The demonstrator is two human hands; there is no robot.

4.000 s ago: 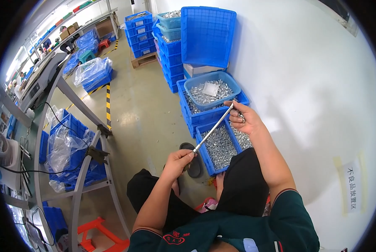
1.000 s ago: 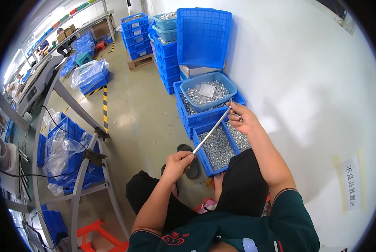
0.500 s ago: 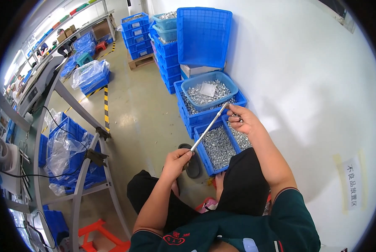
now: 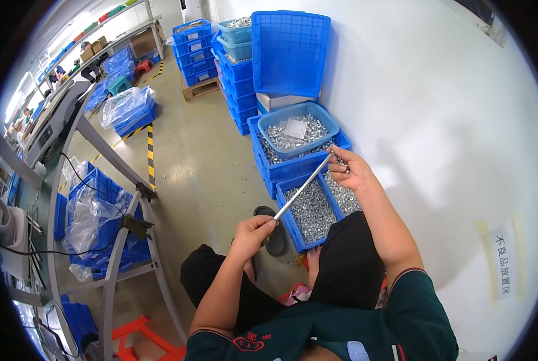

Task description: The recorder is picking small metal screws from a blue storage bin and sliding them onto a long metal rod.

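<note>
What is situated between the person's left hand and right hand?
In the head view, a slender silvery rod spans the stretch from the left hand to the right hand.

The left hand (image 4: 251,236) and right hand (image 4: 352,170) hold opposite ends of a silver rod (image 4: 303,186).

Rod (image 4: 303,186): metal, smooth, with a dull silver sheen. Small parts (image 4: 311,213): bright metal, glossy. Crate (image 4: 291,230) around them: blue plastic, smooth. Basin (image 4: 302,151): paler blue plastic. Film (image 4: 85,216) at left: clear plastic, creased and shiny. Pallet (image 4: 200,89): wood, matt. Trousers (image 4: 348,256): black cloth, matt. Wall (image 4: 431,84): smooth, low sheen. Floor (image 4: 187,165): smooth, faintly glossy.
</note>
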